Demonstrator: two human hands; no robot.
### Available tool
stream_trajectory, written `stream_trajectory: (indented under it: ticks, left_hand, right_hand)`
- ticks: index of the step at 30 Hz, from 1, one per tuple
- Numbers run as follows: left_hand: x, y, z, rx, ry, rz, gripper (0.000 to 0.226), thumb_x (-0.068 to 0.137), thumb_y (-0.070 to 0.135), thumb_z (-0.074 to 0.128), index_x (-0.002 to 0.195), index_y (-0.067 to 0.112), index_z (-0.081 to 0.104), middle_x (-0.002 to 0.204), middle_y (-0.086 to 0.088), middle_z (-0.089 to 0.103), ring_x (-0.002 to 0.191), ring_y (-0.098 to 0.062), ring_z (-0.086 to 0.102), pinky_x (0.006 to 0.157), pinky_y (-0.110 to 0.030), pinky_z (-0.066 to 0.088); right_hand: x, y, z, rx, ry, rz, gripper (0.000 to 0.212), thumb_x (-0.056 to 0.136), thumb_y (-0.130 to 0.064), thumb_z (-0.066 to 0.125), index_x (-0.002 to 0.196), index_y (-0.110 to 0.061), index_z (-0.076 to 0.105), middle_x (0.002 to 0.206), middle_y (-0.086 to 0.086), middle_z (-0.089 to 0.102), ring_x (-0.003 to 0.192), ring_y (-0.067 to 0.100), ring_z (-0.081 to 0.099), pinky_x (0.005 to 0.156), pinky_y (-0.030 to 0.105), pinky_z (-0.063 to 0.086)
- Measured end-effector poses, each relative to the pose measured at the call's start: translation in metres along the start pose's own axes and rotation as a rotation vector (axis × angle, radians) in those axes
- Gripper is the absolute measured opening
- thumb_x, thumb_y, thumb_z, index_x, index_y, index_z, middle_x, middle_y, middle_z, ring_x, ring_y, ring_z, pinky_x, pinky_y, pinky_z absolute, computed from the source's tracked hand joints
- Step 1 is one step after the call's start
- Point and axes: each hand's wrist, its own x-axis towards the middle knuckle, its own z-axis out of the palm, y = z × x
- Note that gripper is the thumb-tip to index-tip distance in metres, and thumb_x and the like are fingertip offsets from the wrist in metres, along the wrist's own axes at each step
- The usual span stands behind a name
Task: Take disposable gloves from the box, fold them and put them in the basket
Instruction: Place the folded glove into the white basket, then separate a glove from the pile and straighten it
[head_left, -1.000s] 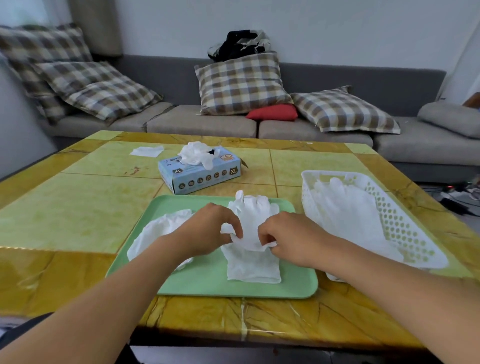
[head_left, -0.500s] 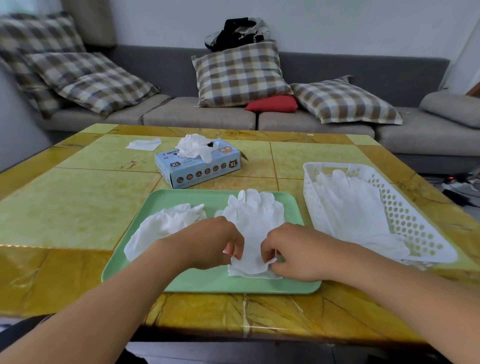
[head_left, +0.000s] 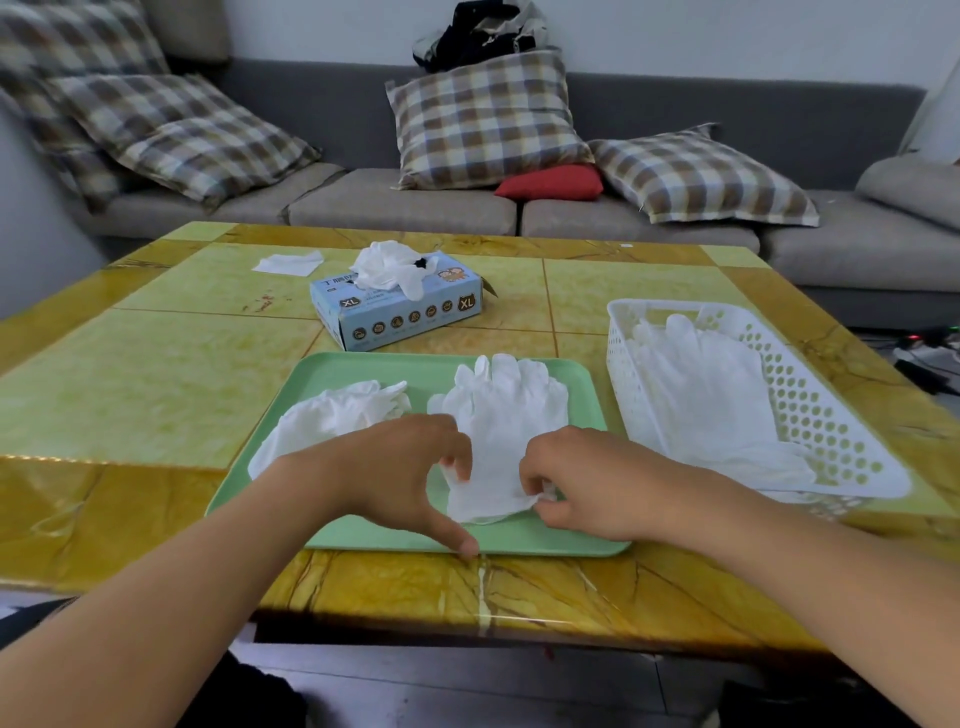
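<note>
A white disposable glove (head_left: 501, 415) lies flat on the green tray (head_left: 363, 371), fingers pointing away from me. My left hand (head_left: 400, 467) rests on its cuff's left side, thumb stretched toward the tray's near edge. My right hand (head_left: 576, 480) pinches the cuff's right corner. A second, crumpled glove (head_left: 332, 421) lies at the tray's left, partly under my left forearm. The blue glove box (head_left: 400, 312) stands behind the tray with a glove (head_left: 387, 267) bulging from its slot. The white perforated basket (head_left: 810, 410) on the right holds gloves (head_left: 711, 395).
A small white sheet (head_left: 288, 262) lies on the far left of the yellow table (head_left: 140, 374). Behind the table runs a grey sofa (head_left: 405, 208) with plaid cushions. Cables lie on the floor at the far right (head_left: 930, 353).
The glove that was raised and bent between both hands now lies spread flat on the tray. Both hands have drawn back to its cuff, and my left thumb has stretched out.
</note>
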Motion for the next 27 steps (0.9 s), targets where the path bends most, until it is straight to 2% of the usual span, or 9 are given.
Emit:
stream_trajectory:
  ticks: [4,7,9,11,14,16,18,20,27]
  left_hand:
    - [-0.001,0.010,-0.004,-0.170,0.210,0.113,0.078,0.058,0.062,0.088,0.123,0.035,0.054,0.125,0.019,0.048,0.117,-0.002,0.046,0.099,-0.020,0.040]
    - [-0.001,0.024,-0.020,-0.536,0.458,0.135,0.032,0.079,0.039,0.085,0.098,0.016,0.073,0.092,0.002,0.072,0.083,-0.009,0.066,0.074,-0.029,0.052]
    - [-0.002,0.043,-0.038,-0.853,0.542,0.075,0.031,0.085,0.037,0.076,0.088,0.006,0.075,0.083,-0.014,0.073,0.072,-0.023,0.068,0.065,-0.037,0.053]
    - [0.001,0.060,-0.058,-1.090,0.612,-0.027,0.026,0.088,0.034,0.070,0.085,0.009,0.077,0.082,-0.011,0.075,0.072,-0.022,0.068,0.066,-0.035,0.054]
    - [0.010,0.077,-0.083,-1.276,0.616,-0.125,0.017,0.092,0.027,0.069,0.089,0.013,0.078,0.088,-0.009,0.078,0.078,-0.024,0.073,0.070,-0.036,0.060]
    - [0.015,0.085,-0.096,-1.266,0.642,-0.121,0.016,0.094,0.023,0.068,0.097,0.010,0.076,0.093,-0.011,0.078,0.086,-0.029,0.075,0.076,-0.040,0.061]
    - [0.017,0.089,-0.102,-1.237,0.668,-0.098,0.016,0.096,0.019,0.066,0.103,0.008,0.075,0.097,-0.012,0.077,0.092,-0.031,0.075,0.082,-0.044,0.061]
    - [0.018,0.095,-0.110,-1.210,0.663,-0.076,0.018,0.099,0.021,0.062,0.106,0.008,0.074,0.099,-0.013,0.077,0.092,-0.029,0.074,0.084,-0.044,0.059]
    - [0.030,0.126,-0.136,-1.279,0.635,-0.045,0.027,0.101,0.031,0.058,0.105,0.011,0.075,0.101,-0.010,0.077,0.095,-0.027,0.074,0.082,-0.040,0.060]
  right_hand:
    - [-0.004,0.004,-0.035,0.581,0.111,0.061,0.010,0.091,-0.018,0.069,0.086,-0.009,0.072,0.084,0.002,0.071,0.078,0.017,0.063,0.077,0.031,0.053]
    - [-0.012,0.011,-0.064,1.080,0.118,0.098,0.015,0.093,-0.008,0.064,0.078,-0.006,0.065,0.073,0.001,0.059,0.073,0.012,0.056,0.079,0.032,0.053]
    - [-0.016,0.014,-0.080,1.389,0.107,0.079,0.013,0.090,-0.010,0.063,0.078,-0.011,0.059,0.074,0.001,0.054,0.074,0.015,0.054,0.077,0.032,0.053]
    - [-0.020,0.017,-0.093,1.564,0.147,0.061,0.014,0.086,-0.025,0.066,0.090,-0.012,0.062,0.084,0.003,0.058,0.079,0.019,0.057,0.079,0.034,0.051]
    - [-0.026,0.021,-0.103,1.571,0.173,-0.029,0.071,0.079,-0.063,0.066,0.126,-0.009,0.066,0.108,0.005,0.070,0.097,0.021,0.067,0.089,0.037,0.053]
    - [-0.030,0.019,-0.104,1.547,0.195,-0.077,0.082,0.076,-0.062,0.074,0.138,-0.009,0.060,0.132,0.011,0.066,0.123,0.031,0.062,0.105,0.046,0.048]
    - [-0.031,0.014,-0.103,1.576,0.327,-0.020,0.060,0.086,-0.041,0.074,0.134,-0.006,0.063,0.132,0.015,0.066,0.125,0.034,0.061,0.105,0.046,0.047]
    - [-0.032,0.013,-0.107,1.584,0.500,0.063,0.040,0.093,-0.024,0.069,0.126,-0.004,0.067,0.125,0.018,0.070,0.111,0.033,0.065,0.091,0.040,0.054]
    - [-0.060,0.023,-0.140,1.446,0.753,0.059,0.018,0.096,-0.017,0.065,0.109,-0.009,0.075,0.103,0.009,0.078,0.089,0.020,0.074,0.072,0.029,0.060]
